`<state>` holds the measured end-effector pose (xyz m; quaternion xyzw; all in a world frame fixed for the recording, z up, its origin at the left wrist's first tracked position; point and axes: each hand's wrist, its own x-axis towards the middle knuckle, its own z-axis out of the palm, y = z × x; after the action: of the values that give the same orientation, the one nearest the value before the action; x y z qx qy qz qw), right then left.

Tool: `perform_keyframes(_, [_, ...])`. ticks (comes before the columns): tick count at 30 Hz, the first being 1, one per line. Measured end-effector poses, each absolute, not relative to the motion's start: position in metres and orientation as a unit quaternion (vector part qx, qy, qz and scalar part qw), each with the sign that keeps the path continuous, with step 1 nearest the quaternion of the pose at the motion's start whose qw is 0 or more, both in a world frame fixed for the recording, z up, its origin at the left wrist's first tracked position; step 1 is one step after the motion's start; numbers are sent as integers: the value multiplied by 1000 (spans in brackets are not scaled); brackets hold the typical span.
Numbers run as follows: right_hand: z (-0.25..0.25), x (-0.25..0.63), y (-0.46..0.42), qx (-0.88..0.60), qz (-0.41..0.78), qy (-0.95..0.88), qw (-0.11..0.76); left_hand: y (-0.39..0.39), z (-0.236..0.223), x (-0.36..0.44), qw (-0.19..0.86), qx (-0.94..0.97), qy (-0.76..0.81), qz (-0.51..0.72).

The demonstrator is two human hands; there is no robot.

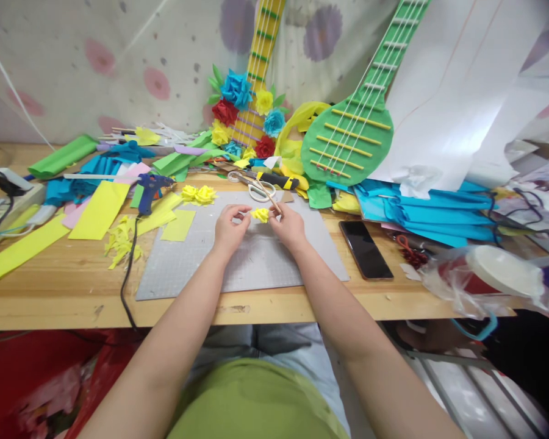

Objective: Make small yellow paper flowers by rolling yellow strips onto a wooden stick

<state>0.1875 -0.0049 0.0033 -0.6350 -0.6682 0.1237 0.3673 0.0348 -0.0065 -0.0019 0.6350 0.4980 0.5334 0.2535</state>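
A small yellow paper flower (260,214) is held between both hands above the grey cutting mat (238,268). My left hand (229,228) pinches its left side with closed fingers. My right hand (287,224) grips its right side, and a thin wooden stick (271,195) slants up and away from those fingers. Two finished yellow paper flowers (198,194) lie at the mat's far left corner. A yellow paper rectangle (178,225) rests on the mat to the left of my hands.
A blue glue gun (149,188) with a black cord lies left of the mat. Scissors (256,186) lie behind my hands. A black phone (365,249) lies to the right. Two paper guitars (352,131) and coloured paper sheets crowd the back of the wooden table (73,299).
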Motion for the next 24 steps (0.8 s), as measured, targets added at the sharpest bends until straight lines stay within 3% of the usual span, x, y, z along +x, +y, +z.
perform_keyframes(17, [5, 186, -6, -636, 104, -676, 358, -10, 1, 35, 156, 659, 550, 489])
perform_keyframes(24, [6, 175, -13, -554, 80, -748, 357, -15, 4, 40, 92, 678, 574, 450])
